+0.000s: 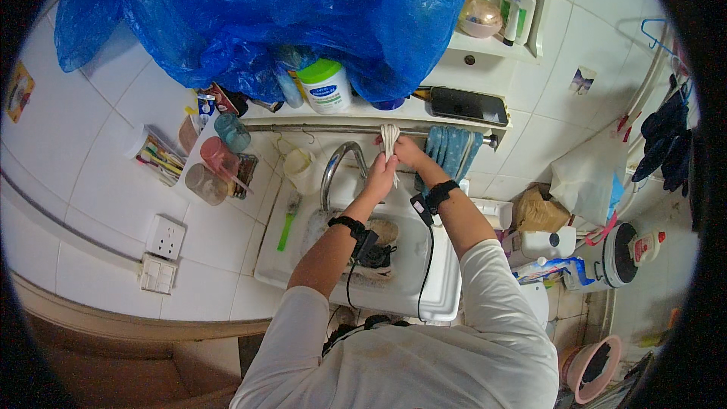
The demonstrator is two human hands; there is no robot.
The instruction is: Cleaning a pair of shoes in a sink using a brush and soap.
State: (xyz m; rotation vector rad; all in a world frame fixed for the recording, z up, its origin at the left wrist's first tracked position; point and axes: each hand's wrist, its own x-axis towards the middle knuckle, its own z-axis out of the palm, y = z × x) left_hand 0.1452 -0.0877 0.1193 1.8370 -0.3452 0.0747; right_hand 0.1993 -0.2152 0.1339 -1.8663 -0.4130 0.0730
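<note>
A bundle of white shoelaces (389,136) hangs looped over the metal towel rail (341,128) above the sink. My left hand (382,170) is closed round the lower part of the laces. Close beside it, my right hand (410,153) grips the bundle just under the rail, its fingertips partly hidden behind the laces. Below my forearms, in the white sink (413,276), lies a shoe (382,236) with a dark part, among suds; my left arm covers some of it. The curved chrome faucet (331,174) stands left of my left hand.
A blue patterned towel (448,153) hangs on the rail near my right hand. On the sink's left ledge lies a green-handled brush (287,227). A phone (469,108) and a green-lidded tub (325,87) stand on the shelf, under a big blue plastic sheet (295,15). Cups (219,155) hang at left.
</note>
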